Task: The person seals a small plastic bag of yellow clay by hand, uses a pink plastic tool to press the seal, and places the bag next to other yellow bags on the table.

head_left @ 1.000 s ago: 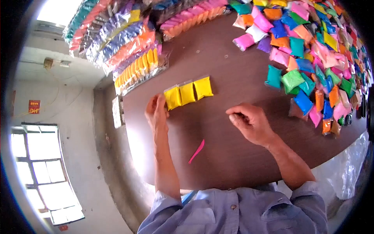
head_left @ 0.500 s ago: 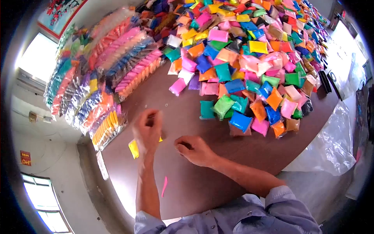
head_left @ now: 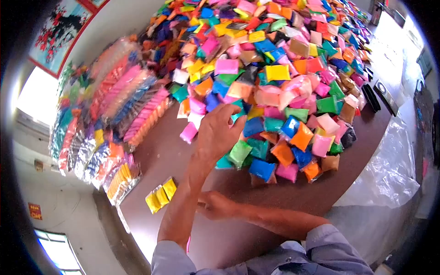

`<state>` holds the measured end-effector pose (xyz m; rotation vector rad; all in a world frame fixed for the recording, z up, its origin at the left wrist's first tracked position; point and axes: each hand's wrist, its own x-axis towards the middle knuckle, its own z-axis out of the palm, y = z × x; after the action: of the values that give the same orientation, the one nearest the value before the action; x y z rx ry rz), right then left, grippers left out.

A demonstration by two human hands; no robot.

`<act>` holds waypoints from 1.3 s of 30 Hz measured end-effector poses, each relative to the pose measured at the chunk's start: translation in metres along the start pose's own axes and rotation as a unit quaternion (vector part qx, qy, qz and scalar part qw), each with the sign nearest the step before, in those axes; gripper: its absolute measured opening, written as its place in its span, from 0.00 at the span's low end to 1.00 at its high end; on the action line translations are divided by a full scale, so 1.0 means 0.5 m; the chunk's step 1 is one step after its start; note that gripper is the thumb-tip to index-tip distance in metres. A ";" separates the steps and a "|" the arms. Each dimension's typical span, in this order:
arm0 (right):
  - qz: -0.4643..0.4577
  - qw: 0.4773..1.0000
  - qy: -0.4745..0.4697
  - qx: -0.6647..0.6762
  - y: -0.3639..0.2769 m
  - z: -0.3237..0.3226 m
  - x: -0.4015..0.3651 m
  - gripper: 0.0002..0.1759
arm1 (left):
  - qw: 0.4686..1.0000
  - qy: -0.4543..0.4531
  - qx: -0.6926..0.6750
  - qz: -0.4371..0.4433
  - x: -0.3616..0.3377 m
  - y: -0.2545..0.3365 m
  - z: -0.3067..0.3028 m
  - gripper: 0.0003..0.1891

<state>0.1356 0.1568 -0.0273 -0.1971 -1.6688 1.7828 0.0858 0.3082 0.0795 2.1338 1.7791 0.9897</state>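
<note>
My left hand (head_left: pixel 219 133) reaches over the near left edge of a large heap of small colourful packets (head_left: pixel 277 72). Its thumb and forefinger are apart, beside a teal packet (head_left: pixel 237 110). Lower down, my right hand (head_left: pixel 216 205) is closed above the brown table (head_left: pixel 238 229), partly covered by my left forearm; I cannot tell if anything is in its fingers. Left of that forearm lies a short row of yellow packets (head_left: pixel 161 195), side by side. A thin pink strip (head_left: pixel 188 244) shows at the left forearm's edge, near the sleeve.
Clear bags filled with rows of packets (head_left: pixel 133 101) are stacked at the table's left side. Clear plastic sheeting (head_left: pixel 382 169) hangs beyond the right edge. Black objects (head_left: pixel 371 98) lie at the far right of the heap. A framed picture (head_left: pixel 62 34) hangs on the wall.
My left hand has moved from over the yellow packets up and right to the heap, uncovering the yellow row. My right hand sits lower, now behind the left forearm. The camera view has shifted.
</note>
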 end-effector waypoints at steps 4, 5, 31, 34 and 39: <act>0.014 0.999 -0.043 0.002 0.021 -0.011 -0.003 0.11 | 0.995 0.032 -0.005 0.097 0.078 0.018 0.063 0.13; 0.009 0.998 -0.053 0.013 0.035 0.002 -0.003 0.12 | 0.987 0.060 -0.009 0.152 0.095 0.022 0.078 0.14; -0.106 0.938 -0.051 0.326 0.061 0.018 0.010 0.28 | 0.991 -0.003 0.013 0.134 0.117 0.045 0.132 0.17; -0.136 0.951 -0.043 0.276 0.062 0.012 0.019 0.27 | 0.997 -0.005 0.010 0.078 0.053 0.070 0.076 0.16; 0.012 0.988 -0.057 0.144 0.073 0.007 0.024 0.16 | 0.985 -0.005 0.039 -0.166 -0.078 0.102 -0.039 0.12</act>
<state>0.1115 0.1624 -0.0565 0.0148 -1.4675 2.0613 0.1129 0.2536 0.1073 1.7928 2.1090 0.8324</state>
